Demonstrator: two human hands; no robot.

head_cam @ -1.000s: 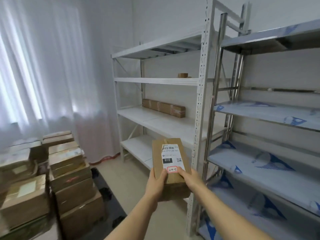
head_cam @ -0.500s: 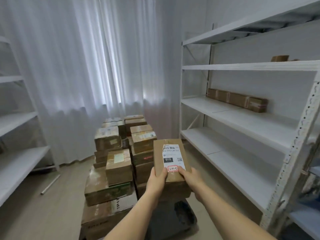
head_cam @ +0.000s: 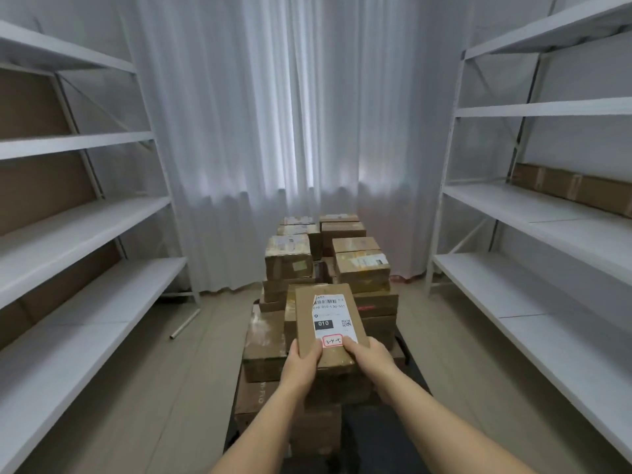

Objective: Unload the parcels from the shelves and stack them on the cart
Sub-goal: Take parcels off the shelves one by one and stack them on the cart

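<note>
I hold a flat brown parcel (head_cam: 307, 319) with a white shipping label in front of me, over the near end of the cart. My left hand (head_cam: 302, 362) grips its near left corner and my right hand (head_cam: 371, 359) grips its near right corner, thumbs on top. Below and beyond it, several brown parcels (head_cam: 360, 268) are stacked on the dark cart (head_cam: 379, 439), whose deck shows at the near right. One long brown parcel (head_cam: 574, 188) lies on the right shelf unit.
White shelf units stand on the left (head_cam: 78, 230) and right (head_cam: 533, 220), with a narrow aisle of floor between them and the cart. A white curtain (head_cam: 273, 131) hangs at the back. A metal tube (head_cam: 184, 323) lies on the floor at the left.
My view has swung left from the right-hand shelves to face the cart head-on. Both hands have kept their hold on the labelled parcel, which now hangs over the stacked parcels.
</note>
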